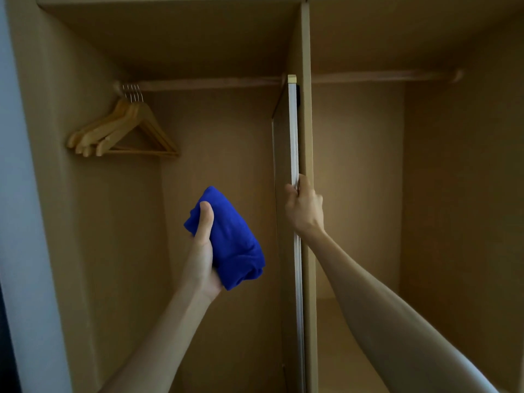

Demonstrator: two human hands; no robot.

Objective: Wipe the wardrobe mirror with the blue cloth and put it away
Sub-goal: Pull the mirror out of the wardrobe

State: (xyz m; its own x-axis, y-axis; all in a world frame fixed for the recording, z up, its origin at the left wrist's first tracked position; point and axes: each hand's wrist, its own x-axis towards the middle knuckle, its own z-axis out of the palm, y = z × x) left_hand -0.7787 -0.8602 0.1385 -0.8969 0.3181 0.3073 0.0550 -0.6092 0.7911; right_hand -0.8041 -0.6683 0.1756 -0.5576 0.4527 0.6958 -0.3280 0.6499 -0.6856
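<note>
A bunched blue cloth (231, 239) is held up in my left hand (202, 251), thumb across its left side, in front of the left wardrobe compartment. The wardrobe mirror (293, 143) is a tall narrow panel seen edge-on against the central divider; only its pale edge and a thin sliver of its face show. My right hand (304, 208) grips that front edge at mid height, fingers wrapped around it.
Several wooden hangers (124, 131) hang at the left end of the rail (209, 83) in the left compartment. The central divider (307, 137) separates it from the right compartment, which has its own rail (385, 76). A pale wall (19, 222) borders the left.
</note>
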